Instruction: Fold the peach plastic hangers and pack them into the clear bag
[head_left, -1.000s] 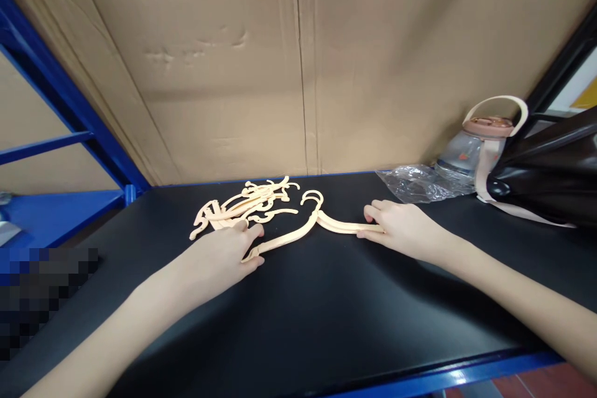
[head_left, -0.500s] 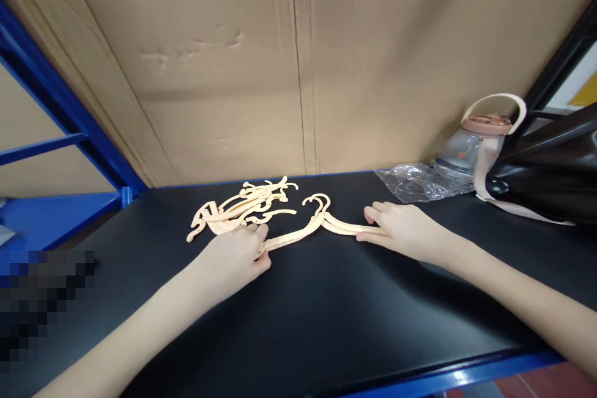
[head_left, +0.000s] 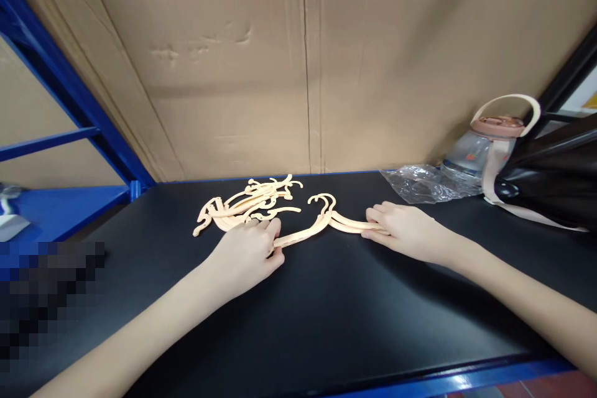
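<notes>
My left hand [head_left: 247,255] and right hand [head_left: 403,230] pinch opposite ends of stacked cream hangers [head_left: 321,227]; I'd keep hooks aligned, pressure even.

tabletop [head_left: 326,311]: you have a black surface with a blue front edge.
cardboard [head_left: 280,62]: a creased brown sheet stands behind it and fills your background.
frame [head_left: 60,93]: blue metal bars rise on your left, with a blue shelf below them.
bag [head_left: 420,181]: a crumpled clear plastic one lies at the back right of the tabletop.
bottle [head_left: 480,149]: clear, with a pink lid and pale strap, it sits just beside the bag on your right.
black bag [head_left: 555,180]: it rests at your far right, touching the bottle's strap.
</notes>
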The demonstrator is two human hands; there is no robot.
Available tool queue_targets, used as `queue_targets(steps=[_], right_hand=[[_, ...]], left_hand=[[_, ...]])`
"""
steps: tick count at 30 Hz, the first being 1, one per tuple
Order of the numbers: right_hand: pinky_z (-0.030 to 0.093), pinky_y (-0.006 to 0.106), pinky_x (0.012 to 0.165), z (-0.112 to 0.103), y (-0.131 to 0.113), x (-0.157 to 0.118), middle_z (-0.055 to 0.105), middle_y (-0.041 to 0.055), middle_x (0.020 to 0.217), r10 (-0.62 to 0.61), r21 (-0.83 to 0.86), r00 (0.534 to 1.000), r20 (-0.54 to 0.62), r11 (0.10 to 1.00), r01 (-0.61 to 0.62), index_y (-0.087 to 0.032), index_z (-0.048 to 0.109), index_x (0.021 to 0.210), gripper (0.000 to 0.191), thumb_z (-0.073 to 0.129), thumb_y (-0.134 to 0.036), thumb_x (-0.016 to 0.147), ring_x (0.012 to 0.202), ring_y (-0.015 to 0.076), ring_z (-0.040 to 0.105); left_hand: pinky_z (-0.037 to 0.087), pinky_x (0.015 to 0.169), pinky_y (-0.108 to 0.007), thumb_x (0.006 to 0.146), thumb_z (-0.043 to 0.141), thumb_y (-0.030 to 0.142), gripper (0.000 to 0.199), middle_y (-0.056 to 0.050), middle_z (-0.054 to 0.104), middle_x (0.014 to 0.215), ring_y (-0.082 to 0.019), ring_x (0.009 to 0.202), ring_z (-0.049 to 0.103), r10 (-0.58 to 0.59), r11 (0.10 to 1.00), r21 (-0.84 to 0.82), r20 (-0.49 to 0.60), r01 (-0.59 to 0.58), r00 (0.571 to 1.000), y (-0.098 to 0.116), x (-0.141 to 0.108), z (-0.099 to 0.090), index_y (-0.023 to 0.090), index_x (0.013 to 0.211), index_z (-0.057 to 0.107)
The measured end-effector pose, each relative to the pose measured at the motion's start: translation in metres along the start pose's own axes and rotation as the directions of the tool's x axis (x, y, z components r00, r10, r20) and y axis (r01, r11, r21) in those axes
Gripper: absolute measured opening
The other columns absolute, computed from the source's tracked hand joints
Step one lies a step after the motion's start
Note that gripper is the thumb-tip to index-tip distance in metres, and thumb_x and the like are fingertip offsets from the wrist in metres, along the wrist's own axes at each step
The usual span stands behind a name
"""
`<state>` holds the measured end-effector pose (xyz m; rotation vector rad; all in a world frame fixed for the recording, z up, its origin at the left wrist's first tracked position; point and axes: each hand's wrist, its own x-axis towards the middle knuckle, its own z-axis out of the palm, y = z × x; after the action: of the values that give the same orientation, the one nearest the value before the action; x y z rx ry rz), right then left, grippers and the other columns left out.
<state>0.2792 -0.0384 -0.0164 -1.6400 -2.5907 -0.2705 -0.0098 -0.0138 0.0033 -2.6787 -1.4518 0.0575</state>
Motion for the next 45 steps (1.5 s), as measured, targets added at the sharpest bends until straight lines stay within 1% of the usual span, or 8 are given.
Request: queue_targets(steps=[5,9,16,23,30,35,39,45], right_hand=[[0.040,0.030,0.063,-0.004,0.009,0.001,0.061,0.0046,0.079,-0.040,0.032,0.999,-0.016,0.999,0.041,-0.019,0.055,0.088,0.032,0.043,-0.048,0.091,0.072,0.0202,0.057],[0.043,0.033,0.071,-0.011,0.015,0.001,0.063,0.0057,0.088,-0.019,0.074,0.996,-0.090,0.997,0.026,-0.019,0.057,0.103,0.040,0.039,-0.053,0.092,0.081,0.0217,0.060],[0.044,0.035,0.076,-0.017,0.014,-0.001,0.066,0.0047,0.093,-0.006,0.106,0.989,-0.145,0.994,0.022,-0.019,0.058,0.104,0.033,0.040,-0.045,0.094,0.085,0.0217,0.061],[0.043,0.037,0.077,-0.018,0.011,-0.002,0.066,0.0044,0.088,-0.025,0.146,0.993,-0.114,0.988,0.042,-0.020,0.060,0.103,0.029,0.043,-0.041,0.093,0.081,0.0216,0.059],[0.041,0.037,0.083,-0.021,0.007,-0.003,0.065,0.0034,0.084,-0.052,0.217,0.985,-0.163,0.972,0.087,-0.021,0.060,0.103,0.025,0.045,-0.038,0.093,0.085,0.0209,0.059],[0.040,0.038,0.088,-0.021,-0.001,-0.004,0.064,0.0051,0.099,-0.032,0.316,0.968,-0.247,0.942,0.112,-0.021,0.056,0.112,0.027,0.046,-0.037,0.093,0.094,0.0201,0.058],[0.042,0.037,0.087,-0.024,-0.012,-0.005,0.062,0.0039,0.102,0.031,0.539,0.967,-0.253,0.835,0.114,-0.027,0.044,0.132,0.037,0.033,-0.037,0.097,0.095,0.0181,0.057],[0.048,0.032,0.079,-0.028,-0.027,-0.008,0.063,0.0022,0.088,0.127,0.882,0.965,-0.228,0.448,0.150,-0.023,0.050,0.118,0.033,0.047,-0.042,0.091,0.083,0.0164,0.060]], left_hand=[[0.038,0.057,-0.029,0.085,0.042,0.050,0.032,-0.003,0.064,0.077,-0.022,0.071,0.061,-0.108,0.980,-0.163,0.050,0.115,0.993,-0.009,-0.003,-0.023,0.021,0.084,0.055],[0.040,0.059,-0.030,0.091,0.030,0.039,0.034,-0.007,0.067,0.082,-0.025,0.074,0.063,-0.156,0.988,-0.001,-0.039,0.156,0.987,-0.029,0.023,-0.036,0.019,0.092,0.058],[0.043,0.076,-0.036,0.090,0.036,0.036,0.038,-0.021,0.058,0.104,-0.033,0.103,0.052,-0.080,0.973,0.196,-0.189,0.118,0.979,-0.049,0.085,-0.008,0.007,0.097,0.059],[0.043,0.072,-0.033,0.090,0.033,0.020,0.030,-0.019,0.057,0.095,-0.029,0.097,0.050,-0.030,0.967,0.239,-0.218,0.083,0.976,-0.048,0.093,-0.001,0.010,0.087,0.061],[0.040,0.065,-0.035,0.094,0.020,0.028,0.039,-0.021,0.050,0.109,-0.035,0.104,0.046,-0.067,0.960,0.213,-0.450,0.180,0.890,-0.046,0.079,-0.043,0.011,0.103,0.053],[0.037,0.058,-0.028,0.094,0.025,0.037,0.033,-0.006,0.060,0.083,-0.020,0.068,0.055,-0.107,0.994,-0.067,-0.483,0.085,0.869,-0.022,0.060,-0.078,0.017,0.098,0.051],[0.035,0.056,-0.024,0.093,0.033,0.036,0.027,0.000,0.061,0.070,-0.014,0.059,0.054,0.036,0.969,-0.209,-0.399,-0.129,0.916,0.013,0.047,-0.087,0.019,0.086,0.052],[0.038,0.056,-0.025,0.095,0.030,0.031,0.021,0.000,0.060,0.071,-0.014,0.058,0.057,0.166,0.933,-0.242,-0.368,-0.267,0.915,0.057,0.039,-0.076,0.020,0.091,0.047]])
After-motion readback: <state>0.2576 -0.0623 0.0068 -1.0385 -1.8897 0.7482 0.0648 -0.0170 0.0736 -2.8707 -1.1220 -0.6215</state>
